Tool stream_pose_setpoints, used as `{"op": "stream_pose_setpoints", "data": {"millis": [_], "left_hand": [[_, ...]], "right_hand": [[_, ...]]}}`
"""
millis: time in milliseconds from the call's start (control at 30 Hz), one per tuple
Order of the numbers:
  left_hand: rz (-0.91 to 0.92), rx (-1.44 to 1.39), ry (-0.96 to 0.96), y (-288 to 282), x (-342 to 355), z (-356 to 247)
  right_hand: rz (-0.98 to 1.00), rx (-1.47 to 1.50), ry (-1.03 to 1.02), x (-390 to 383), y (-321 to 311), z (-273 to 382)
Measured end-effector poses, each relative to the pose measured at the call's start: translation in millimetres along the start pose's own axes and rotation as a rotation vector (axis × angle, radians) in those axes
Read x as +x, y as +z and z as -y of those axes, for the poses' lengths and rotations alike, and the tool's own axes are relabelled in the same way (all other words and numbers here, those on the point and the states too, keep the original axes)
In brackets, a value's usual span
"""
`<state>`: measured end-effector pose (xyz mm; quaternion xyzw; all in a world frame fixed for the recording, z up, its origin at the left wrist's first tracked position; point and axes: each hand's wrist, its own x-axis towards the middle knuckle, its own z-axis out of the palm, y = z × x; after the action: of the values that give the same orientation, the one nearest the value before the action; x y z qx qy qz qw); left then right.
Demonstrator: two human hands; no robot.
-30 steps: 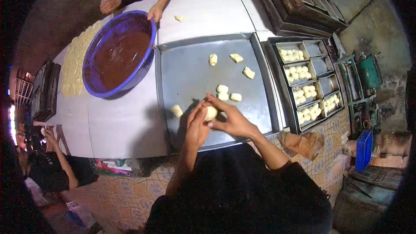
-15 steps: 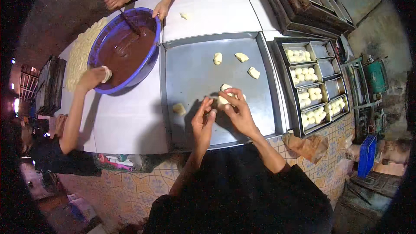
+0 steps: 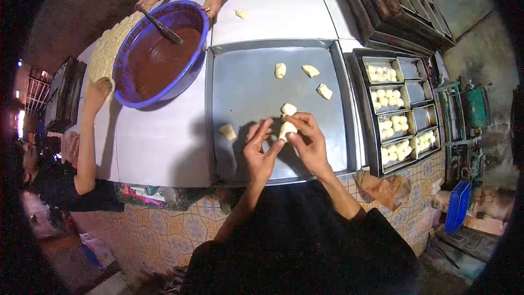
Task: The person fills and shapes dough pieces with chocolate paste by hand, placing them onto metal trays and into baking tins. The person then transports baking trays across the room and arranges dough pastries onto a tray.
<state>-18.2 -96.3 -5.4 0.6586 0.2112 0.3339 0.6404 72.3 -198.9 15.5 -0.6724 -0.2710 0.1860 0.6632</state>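
Observation:
Both my hands are closed around a small pale dough piece (image 3: pixel 287 130) over the metal tray (image 3: pixel 243 95). My left hand (image 3: pixel 259 154) has its thumb against the piece and its fingers curled beside it. My right hand (image 3: pixel 311 147) pinches the same piece. Just beyond them sits another dough piece (image 3: pixel 289 108), partly hidden by my right fingers. Several cut pieces lie apart on the tray, one (image 3: pixel 227 132) left of my hands and others (image 3: pixel 310 70) toward the back.
A blue basin (image 3: pixel 168 93) of brown mixture holds a dark spatula (image 3: pixel 164 28). Compartmented pans (image 3: pixel 393 92) of dough balls are right; stacked pans (image 3: pixel 382 5) behind. Co-workers' hands touch the basin (image 3: pixel 212 3) and a dough sheet (image 3: pixel 97 88) on the left.
My hands have parted slightly, then closed on a piece again. A co-worker's arm reached in from the left, moving to the dough sheet. The spatula appeared; the far co-worker's fingers have spread.

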Motion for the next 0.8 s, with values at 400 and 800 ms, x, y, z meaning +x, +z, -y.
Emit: {"op": "stream_pose_setpoints", "data": {"millis": [400, 800], "left_hand": [[0.074, -1.241, -0.690, -22, 11, 11], [-0.140, 0.676, -0.251, -215, 299, 19]], "right_hand": [[0.378, -0.163, -0.275, 41, 38, -3], [0.568, 0.415, 0.106, 63, 48, -44]]}}
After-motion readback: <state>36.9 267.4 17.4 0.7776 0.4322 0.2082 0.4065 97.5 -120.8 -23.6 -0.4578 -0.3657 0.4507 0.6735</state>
